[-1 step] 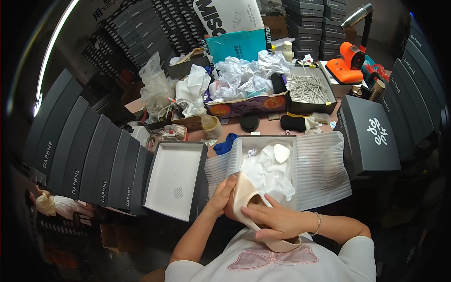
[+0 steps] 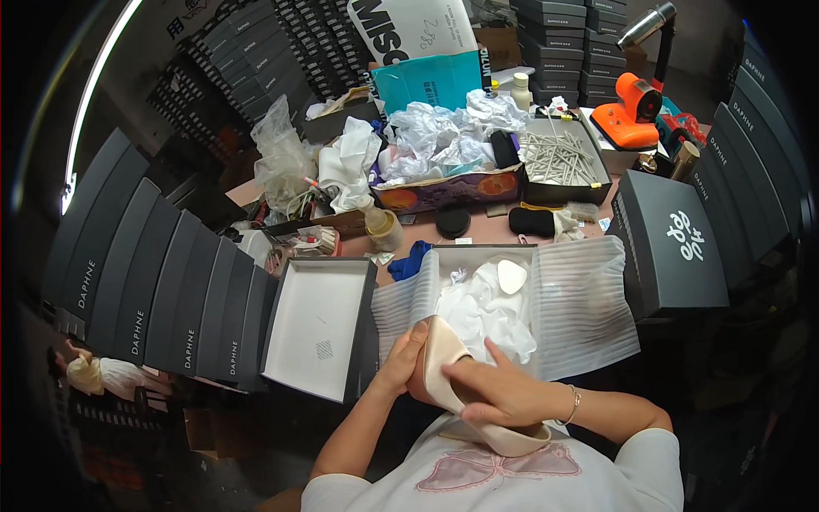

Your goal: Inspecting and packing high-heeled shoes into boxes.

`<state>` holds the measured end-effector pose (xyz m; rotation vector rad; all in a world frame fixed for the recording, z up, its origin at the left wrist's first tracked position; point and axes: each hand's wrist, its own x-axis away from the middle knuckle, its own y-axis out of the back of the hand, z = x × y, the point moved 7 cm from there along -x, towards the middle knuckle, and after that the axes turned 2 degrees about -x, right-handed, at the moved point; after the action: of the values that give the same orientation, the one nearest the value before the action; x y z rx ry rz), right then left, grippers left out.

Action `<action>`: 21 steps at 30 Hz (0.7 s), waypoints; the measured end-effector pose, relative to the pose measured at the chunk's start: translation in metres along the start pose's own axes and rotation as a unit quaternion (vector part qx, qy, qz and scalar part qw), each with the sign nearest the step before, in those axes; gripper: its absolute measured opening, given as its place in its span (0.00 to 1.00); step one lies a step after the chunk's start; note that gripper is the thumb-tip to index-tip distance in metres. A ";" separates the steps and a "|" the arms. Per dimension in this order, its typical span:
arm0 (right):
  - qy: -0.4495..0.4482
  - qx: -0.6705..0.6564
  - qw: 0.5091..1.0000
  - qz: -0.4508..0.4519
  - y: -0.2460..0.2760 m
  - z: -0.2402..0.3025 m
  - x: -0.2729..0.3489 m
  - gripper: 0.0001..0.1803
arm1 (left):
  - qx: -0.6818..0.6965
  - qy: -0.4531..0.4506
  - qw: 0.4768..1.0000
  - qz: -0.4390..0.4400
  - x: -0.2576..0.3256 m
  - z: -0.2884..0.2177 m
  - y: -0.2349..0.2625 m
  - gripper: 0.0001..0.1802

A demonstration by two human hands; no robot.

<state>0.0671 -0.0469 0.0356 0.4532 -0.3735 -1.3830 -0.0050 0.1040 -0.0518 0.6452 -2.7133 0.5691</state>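
A beige satin shoe (image 2: 440,358) is tilted in front of my chest, its pointed toe facing up and away. My left hand (image 2: 404,358) is closed around its toe end. Against the shoe's opening rests my right hand (image 2: 508,391), fingers spread and thumb apart; the tips at the opening are partly hidden. Just beyond lies an open shoe box (image 2: 486,251) holding white tissue paper (image 2: 486,311) and a small white rounded pad (image 2: 512,277). Ribbed translucent wrapping sheet (image 2: 589,307) hangs over both sides of that box.
A box lid (image 2: 317,320) lies at left, near stacked dark shoe boxes (image 2: 166,290). More dark boxes (image 2: 674,247) stand at right. Behind are a carton of crumpled paper (image 2: 448,189), a tray of white sticks (image 2: 559,154), a bottle (image 2: 382,226) and an orange tool (image 2: 627,115).
My right hand has shifted slightly at the shoe's opening, its fingers and thumb changing position. My left hand keeps its hold on the toe end.
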 end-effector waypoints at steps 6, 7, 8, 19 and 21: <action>0.025 -0.027 0.999 0.027 -0.021 -0.022 0.002 0.38 | 0.005 0.016 1.000 -0.020 0.007 0.018 0.007 0.30; 0.040 -0.021 0.999 0.006 -0.021 -0.021 -0.001 0.39 | 0.008 0.012 0.999 -0.037 0.008 0.023 0.006 0.30; 0.022 0.000 0.999 0.043 -0.026 -0.024 -0.005 0.39 | 0.010 0.008 0.999 -0.052 0.008 0.026 0.003 0.29; 0.042 0.025 0.998 0.044 -0.057 -0.028 -0.052 0.34 | -0.012 -0.020 0.990 -0.141 0.043 0.014 0.032 0.29; 0.084 0.000 0.996 -0.003 -0.058 -0.024 -0.035 0.34 | 0.001 -0.009 0.995 -0.102 0.044 0.021 0.020 0.30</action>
<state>0.0249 -0.0170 -0.0145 0.5662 -0.2343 -1.3392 -0.0566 0.0954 -0.0606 0.9190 -2.6209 0.5175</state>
